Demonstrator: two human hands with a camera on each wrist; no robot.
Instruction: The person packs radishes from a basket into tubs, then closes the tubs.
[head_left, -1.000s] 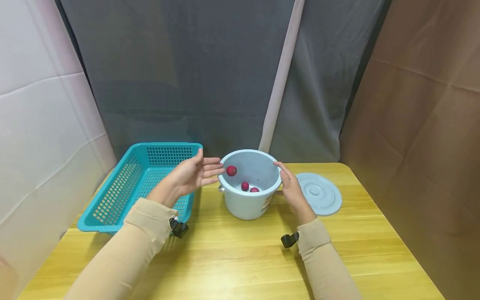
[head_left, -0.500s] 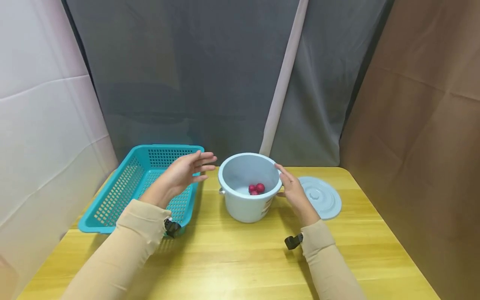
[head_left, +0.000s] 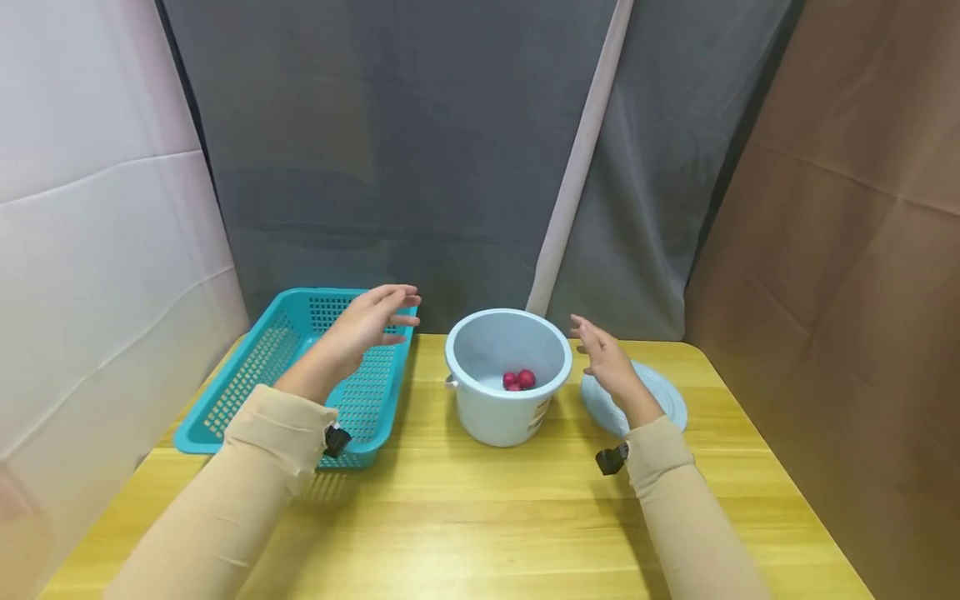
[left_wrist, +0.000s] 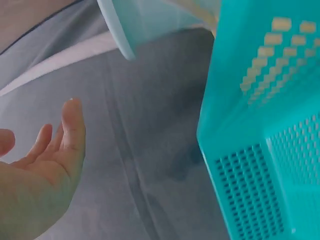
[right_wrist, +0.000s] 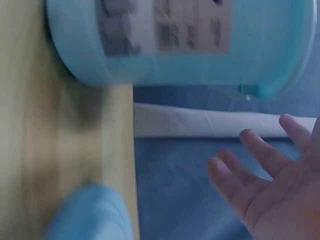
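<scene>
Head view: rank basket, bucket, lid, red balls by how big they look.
1. Basket, largest.
2. Bucket.
3. Lid, partly hidden by the right hand, so less sure.
4. Red balls, smallest by far.

We see the bucket [head_left: 508, 375] near the table's [head_left: 465, 517] far edge; the basket [head_left: 300, 383] lies to its left, the lid [head_left: 660, 400] just right; small fruits [head_left: 519, 380] sit in the bucket; our hands hover either side.

- The pale blue bucket [right_wrist: 175, 45] carries a printed label [right_wrist: 190, 27]; its text is too blurred to read.
- No other lettering can be read.
</scene>
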